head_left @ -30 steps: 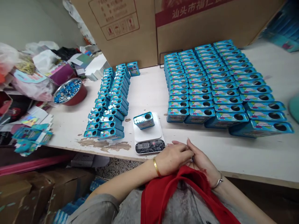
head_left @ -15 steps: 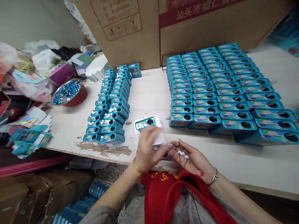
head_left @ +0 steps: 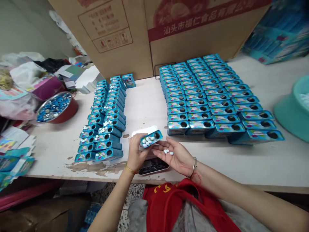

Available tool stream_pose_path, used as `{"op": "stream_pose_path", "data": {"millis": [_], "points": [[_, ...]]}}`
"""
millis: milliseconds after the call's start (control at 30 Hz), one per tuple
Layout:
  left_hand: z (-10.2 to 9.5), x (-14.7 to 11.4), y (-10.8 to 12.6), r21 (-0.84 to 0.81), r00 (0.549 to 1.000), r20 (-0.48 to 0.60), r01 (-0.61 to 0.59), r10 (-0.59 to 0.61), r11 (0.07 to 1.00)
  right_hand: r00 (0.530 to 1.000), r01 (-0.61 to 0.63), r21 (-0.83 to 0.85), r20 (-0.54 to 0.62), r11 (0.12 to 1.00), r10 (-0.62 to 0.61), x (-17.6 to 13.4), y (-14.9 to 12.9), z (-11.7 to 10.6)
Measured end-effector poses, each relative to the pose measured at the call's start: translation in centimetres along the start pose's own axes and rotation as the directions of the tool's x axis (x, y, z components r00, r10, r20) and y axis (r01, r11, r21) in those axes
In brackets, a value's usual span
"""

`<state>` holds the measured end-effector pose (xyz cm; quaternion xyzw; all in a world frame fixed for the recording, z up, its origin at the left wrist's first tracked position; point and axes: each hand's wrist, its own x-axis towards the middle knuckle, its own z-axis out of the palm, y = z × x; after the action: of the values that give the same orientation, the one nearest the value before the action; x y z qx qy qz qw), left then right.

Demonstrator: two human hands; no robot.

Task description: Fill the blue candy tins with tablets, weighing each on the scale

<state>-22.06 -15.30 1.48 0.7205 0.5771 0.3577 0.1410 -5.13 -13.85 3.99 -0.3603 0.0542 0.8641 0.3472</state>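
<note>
The left hand [head_left: 136,150], fingers clamped round a tin [head_left: 154,141], has tilted it above the scale [head_left: 154,166], probably pausing weighing; the right hand [head_left: 178,156] (sweets [head_left: 171,153] in palm) has fingers slightly apart.

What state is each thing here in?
Held tin: tilted, hole open, white pieces on top
Left hand: gripping that tin
Right hand: open, palm up, holding loose pieces
Scale: partly hidden, display unreadable
Tins at left: standing, holes open, some with white pieces
Tins at right: standing, holes open
Red bowl: full of shiny pieces
Teal tub: has white contents
</note>
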Motion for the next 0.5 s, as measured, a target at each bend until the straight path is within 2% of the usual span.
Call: {"op": "stream_pose_path", "data": {"millis": [100, 233, 333, 500], "points": [[-0.7, 0.7, 0.8, 0.268, 0.963, 0.112, -0.267, 0.246, 0.925, 1.000, 0.014, 0.046, 0.001, 0.999, -0.014, 0.0, -0.4, -0.4], [-1.3, 1.5, 2.2, 0.434, 0.840, 0.215, -0.540, 0.499, 0.721, 1.000, 0.019, 0.078, 0.003, 0.997, -0.020, 0.0, -0.8, -0.7], [-1.8, 1.7, 2.7, 0.475, 0.784, 0.206, -0.603, 0.585, 0.641, 1.000, 0.017, 0.095, 0.017, 0.995, -0.019, 0.0, -1.0, -0.7], [-1.9, 1.5, 2.1, 0.488, 0.764, 0.120, -0.601, 0.634, 0.632, 0.999, 0.008, 0.103, 0.031, 0.995, -0.011, 0.1, -1.2, -0.6]]}}
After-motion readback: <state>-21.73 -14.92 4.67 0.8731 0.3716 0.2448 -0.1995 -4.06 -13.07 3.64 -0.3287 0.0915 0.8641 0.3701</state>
